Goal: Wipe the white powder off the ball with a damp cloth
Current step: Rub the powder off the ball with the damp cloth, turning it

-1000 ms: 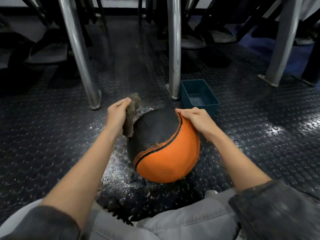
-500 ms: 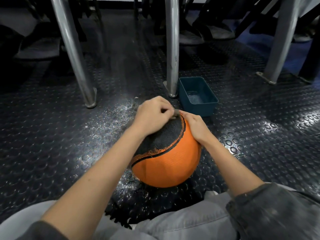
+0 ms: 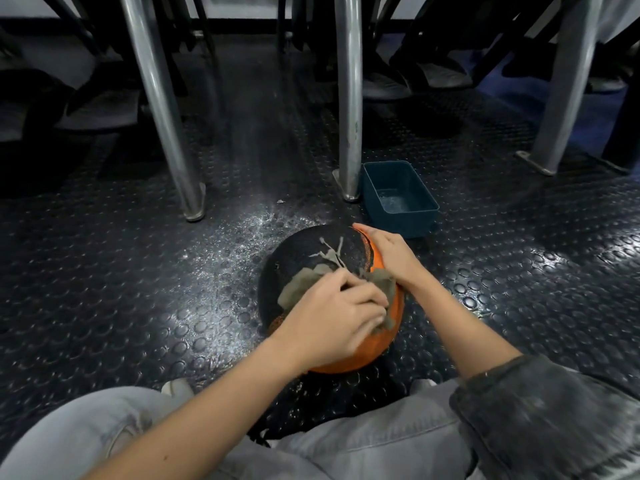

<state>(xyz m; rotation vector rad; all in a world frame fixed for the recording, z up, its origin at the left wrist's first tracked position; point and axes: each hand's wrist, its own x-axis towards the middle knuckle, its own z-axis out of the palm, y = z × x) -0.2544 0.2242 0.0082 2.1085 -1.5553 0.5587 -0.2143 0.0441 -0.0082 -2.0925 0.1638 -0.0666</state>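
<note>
- The left hand [image 3: 329, 320] has drawn the cloth [image 3: 298, 284] down the ball [image 3: 298, 258], fingers curled on it.
- Right hand [image 3: 394, 261], fingers flat, steadies the ball on the floor [image 3: 138, 289]; pale marks [image 3: 329, 252] remain.

Dim scene, lit from above. Light pools on the studded floor [image 3: 194, 306] just left of the ball [image 3: 301, 258], where the raised studs return bright specular glare. A second run of glints lies at the right edge. The metal legs [image 3: 348, 98] carry narrow vertical highlights. The upper background sinks into near-black shadow. The left hand [image 3: 332, 317] and the cloth [image 3: 298, 285] show slight motion smear. Wide-angle distortion splays the outer legs and softens the sleeve [image 3: 554, 420] at the lower right corner.
</note>
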